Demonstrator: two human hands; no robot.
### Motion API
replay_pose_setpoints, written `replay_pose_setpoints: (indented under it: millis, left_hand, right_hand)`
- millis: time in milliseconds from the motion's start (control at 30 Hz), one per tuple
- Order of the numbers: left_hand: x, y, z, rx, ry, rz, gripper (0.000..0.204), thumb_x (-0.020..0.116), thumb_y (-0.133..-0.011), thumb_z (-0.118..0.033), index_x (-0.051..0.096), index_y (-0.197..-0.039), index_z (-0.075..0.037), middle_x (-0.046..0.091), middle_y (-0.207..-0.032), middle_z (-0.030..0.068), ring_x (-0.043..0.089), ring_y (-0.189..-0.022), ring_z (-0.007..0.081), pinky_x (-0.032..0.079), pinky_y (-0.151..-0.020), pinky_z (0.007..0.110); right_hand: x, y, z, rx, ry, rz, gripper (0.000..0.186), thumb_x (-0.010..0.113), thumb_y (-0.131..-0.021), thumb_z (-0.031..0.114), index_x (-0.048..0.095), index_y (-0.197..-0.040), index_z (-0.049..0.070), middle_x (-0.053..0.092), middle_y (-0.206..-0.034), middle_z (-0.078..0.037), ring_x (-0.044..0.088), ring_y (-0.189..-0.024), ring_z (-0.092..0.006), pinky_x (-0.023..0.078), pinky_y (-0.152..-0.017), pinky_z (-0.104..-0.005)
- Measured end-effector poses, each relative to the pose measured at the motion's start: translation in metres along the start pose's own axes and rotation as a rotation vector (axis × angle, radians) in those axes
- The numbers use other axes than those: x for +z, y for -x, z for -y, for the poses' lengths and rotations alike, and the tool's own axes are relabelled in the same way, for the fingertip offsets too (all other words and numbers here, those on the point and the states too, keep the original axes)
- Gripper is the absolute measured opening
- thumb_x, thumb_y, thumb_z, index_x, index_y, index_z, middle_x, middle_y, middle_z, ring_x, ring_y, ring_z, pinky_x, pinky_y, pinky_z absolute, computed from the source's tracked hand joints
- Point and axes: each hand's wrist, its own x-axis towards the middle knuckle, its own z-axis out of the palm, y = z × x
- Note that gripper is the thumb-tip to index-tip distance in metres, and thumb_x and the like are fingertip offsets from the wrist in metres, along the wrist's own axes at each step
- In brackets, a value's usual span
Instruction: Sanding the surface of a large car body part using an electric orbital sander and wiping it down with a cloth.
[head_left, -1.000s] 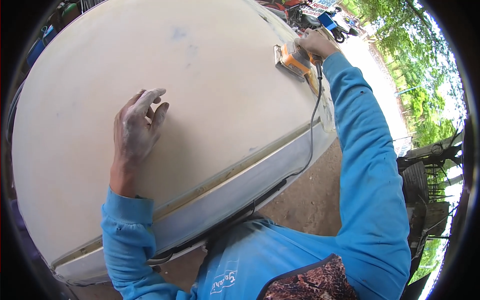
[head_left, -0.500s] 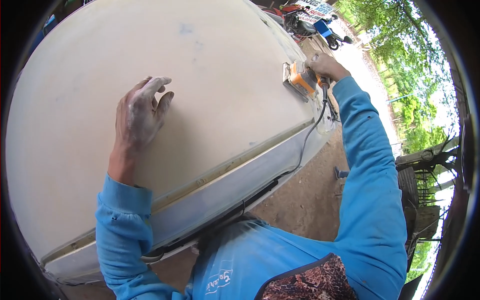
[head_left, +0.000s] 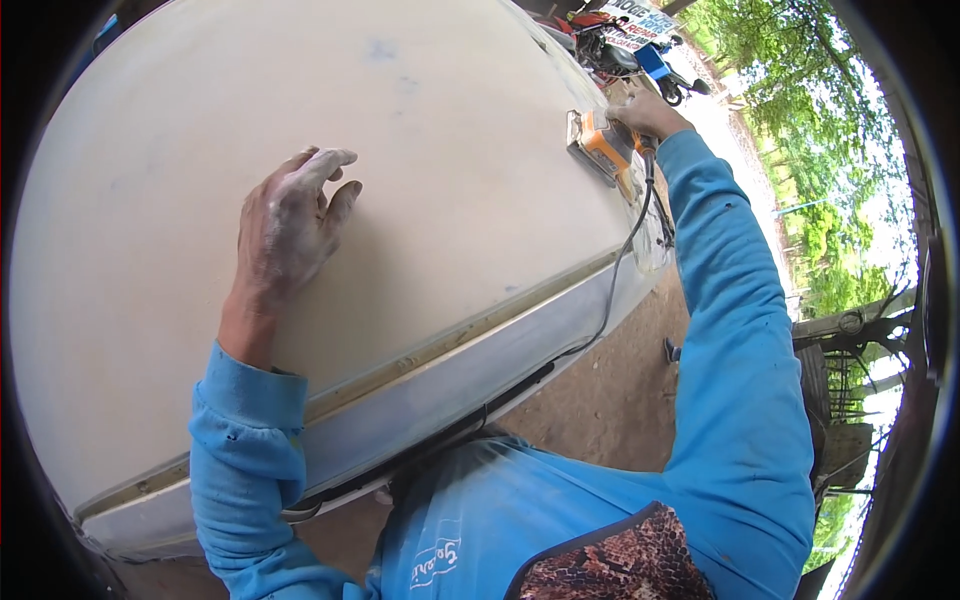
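A large, pale cream vehicle roof (head_left: 450, 190) with a smooth, dusty surface spreads out before me. At its far right edge my right hand (head_left: 640, 112) is closed round an orange and grey electric sander (head_left: 605, 145), whose flat pad lies against the roof. The fingers on its far side are partly hidden. A black power cord (head_left: 625, 265) runs from the tool down over the roof's near edge. My left hand (head_left: 290, 215), whitened with dust, is over the left part of the roof, fingers loosely bent, thumb apart, holding nothing. Whether its palm touches the surface is hidden.
Along the roof's near side runs a long groove (head_left: 420, 357), with a grey side panel and dark trim (head_left: 440, 425) below it. Brown dirt ground (head_left: 610, 405) lies beneath. Parked motorcycles (head_left: 610, 50) and a sign stand beyond the far right corner; trees and wooden posts line the right.
The sander and my right hand have shifted slightly up and left along the roof edge. My left hand keeps nearly the same place on the roof, while the whole view has moved a little.
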Motion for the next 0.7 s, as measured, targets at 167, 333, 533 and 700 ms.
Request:
replay_pose_setpoints:
  millis: [167, 333, 533, 700]
  left_hand:
    - [-0.003, -0.006, 0.005, 0.021, 0.005, -0.010, 0.033, 0.077, -0.085, -0.006, 0.071, -0.118, -0.005, 0.072, -0.101, 0.0074, 0.057, -0.065, 0.0170, 0.053, -0.063, 0.034]
    - [-0.010, -0.014, -0.008, -0.012, -0.051, 0.001, 0.034, 0.077, -0.085, -0.006, 0.071, -0.118, -0.008, 0.073, -0.101, 0.0060, 0.056, -0.064, 0.0167, 0.053, -0.064, 0.034]
    - [0.000, -0.002, -0.002, 0.005, -0.027, -0.001, 0.034, 0.078, -0.086, -0.008, 0.071, -0.119, -0.008, 0.072, -0.101, 0.0057, 0.057, -0.065, 0.0163, 0.053, -0.065, 0.034]
    - [0.001, -0.002, -0.002, 0.014, -0.026, -0.008, 0.030, 0.077, -0.086, -0.010, 0.072, -0.115, -0.007, 0.072, -0.101, 0.0079, 0.061, -0.066, 0.0199, 0.055, -0.068, 0.036]
  right_hand:
    - [0.013, 0.004, -0.017, 0.072, -0.160, -0.088, 0.080, 0.072, -0.083, 0.048, 0.049, -0.148, 0.007, 0.064, -0.133, -0.025, 0.064, -0.122, -0.0345, 0.050, -0.104, -0.0408]
    - [-0.019, 0.059, 0.018, -0.091, -0.238, -0.124, 0.072, 0.073, -0.081, 0.045, 0.055, -0.140, 0.008, 0.067, -0.125, -0.024, 0.067, -0.115, -0.0359, 0.052, -0.099, -0.0422]
    - [-0.001, 0.012, 0.011, -0.178, -0.296, -0.301, 0.067, 0.075, -0.079, 0.040, 0.058, -0.134, 0.007, 0.069, -0.121, -0.024, 0.068, -0.111, -0.0381, 0.052, -0.098, -0.0441]
    - [0.018, -0.017, -0.006, -0.149, -0.363, -0.278, 0.065, 0.076, -0.079, 0.039, 0.059, -0.134, 0.008, 0.068, -0.125, -0.023, 0.067, -0.115, -0.0370, 0.051, -0.100, -0.0429]
